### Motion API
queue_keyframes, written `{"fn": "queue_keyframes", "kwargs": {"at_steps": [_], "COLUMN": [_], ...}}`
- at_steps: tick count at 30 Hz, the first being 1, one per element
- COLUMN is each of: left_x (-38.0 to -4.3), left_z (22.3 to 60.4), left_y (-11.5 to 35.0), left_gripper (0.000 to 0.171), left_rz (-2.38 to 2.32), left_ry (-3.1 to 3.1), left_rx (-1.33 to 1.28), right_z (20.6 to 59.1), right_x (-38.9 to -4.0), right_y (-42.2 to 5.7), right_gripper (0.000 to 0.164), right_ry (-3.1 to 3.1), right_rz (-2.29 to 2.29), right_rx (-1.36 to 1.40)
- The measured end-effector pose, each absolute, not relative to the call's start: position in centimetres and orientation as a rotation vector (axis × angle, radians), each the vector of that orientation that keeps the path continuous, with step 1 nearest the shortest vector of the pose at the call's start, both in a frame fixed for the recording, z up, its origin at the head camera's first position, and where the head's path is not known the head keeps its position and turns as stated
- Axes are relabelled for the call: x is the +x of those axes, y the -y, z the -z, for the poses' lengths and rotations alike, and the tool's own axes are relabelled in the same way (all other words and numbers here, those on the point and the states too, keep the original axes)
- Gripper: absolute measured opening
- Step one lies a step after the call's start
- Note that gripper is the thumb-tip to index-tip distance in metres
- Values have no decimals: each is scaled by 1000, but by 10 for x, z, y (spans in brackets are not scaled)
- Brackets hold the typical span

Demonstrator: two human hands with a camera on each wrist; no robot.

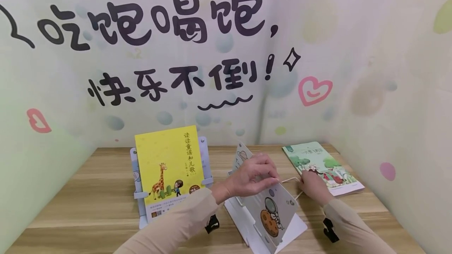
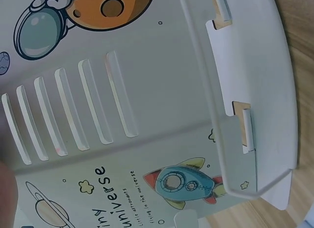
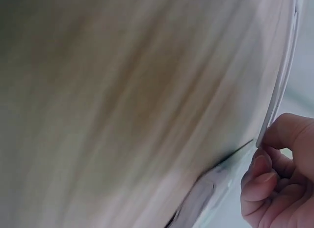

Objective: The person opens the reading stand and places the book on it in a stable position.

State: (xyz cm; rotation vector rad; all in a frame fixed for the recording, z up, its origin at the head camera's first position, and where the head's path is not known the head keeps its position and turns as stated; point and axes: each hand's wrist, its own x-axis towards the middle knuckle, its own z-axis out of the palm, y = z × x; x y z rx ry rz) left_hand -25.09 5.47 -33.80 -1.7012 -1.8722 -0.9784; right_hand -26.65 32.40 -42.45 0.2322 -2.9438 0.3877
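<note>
A white bookstand [image 1: 254,213] printed with an astronaut and planets stands tilted on the table, right of centre. My left hand [image 1: 252,175] holds the upper edge of its back panel; in the left wrist view only a sliver of that hand shows, beside the slotted panel [image 2: 157,90] with a rocket. Behind the panel, my right hand [image 1: 314,187] pinches the stand's white wire support [image 3: 280,80] between thumb and finger, its other fingers curled in. The panel leans over the flat base plate [image 1: 298,228].
A yellow book [image 1: 166,152] with a giraffe rests on another bookstand [image 1: 205,156] at the left. At the back right, a green picture book [image 1: 330,164] lies flat on the wooden table [image 1: 99,191], just past my right hand. Printed walls enclose the table's back and sides.
</note>
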Motion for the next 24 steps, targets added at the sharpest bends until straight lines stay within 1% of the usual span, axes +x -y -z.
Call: {"fn": "queue_keyframes", "kwargs": {"at_steps": [6, 9, 10, 17, 20, 24], "left_x": [-256, -259, -260, -265, -267, -269], "left_z": [337, 335, 335, 335, 336, 339], "left_y": [-55, -55, -54, -47, -44, -40], "left_gripper": [6, 5, 5, 6, 7, 9], "left_rz": [950, 913, 895, 894, 929, 978], "left_ry": [1838, 1801, 1794, 1839, 1848, 1857], "left_rx": [-1739, -1739, -1729, -1674, -1671, -1665], "right_z": [421, 419, 418, 413, 412, 412], "right_x": [-261, -260, -260, -251, -245, -235], "right_y": [-331, -333, -333, -336, -338, -338], "right_gripper": [12, 5, 5, 17, 21, 21], "right_ry": [2899, 2899, 2892, 2795, 2760, 2696], "right_rz": [-525, -703, -795, -1451, -1625, -1780], "right_rx": [211, 153, 133, -31, -63, -104]}}
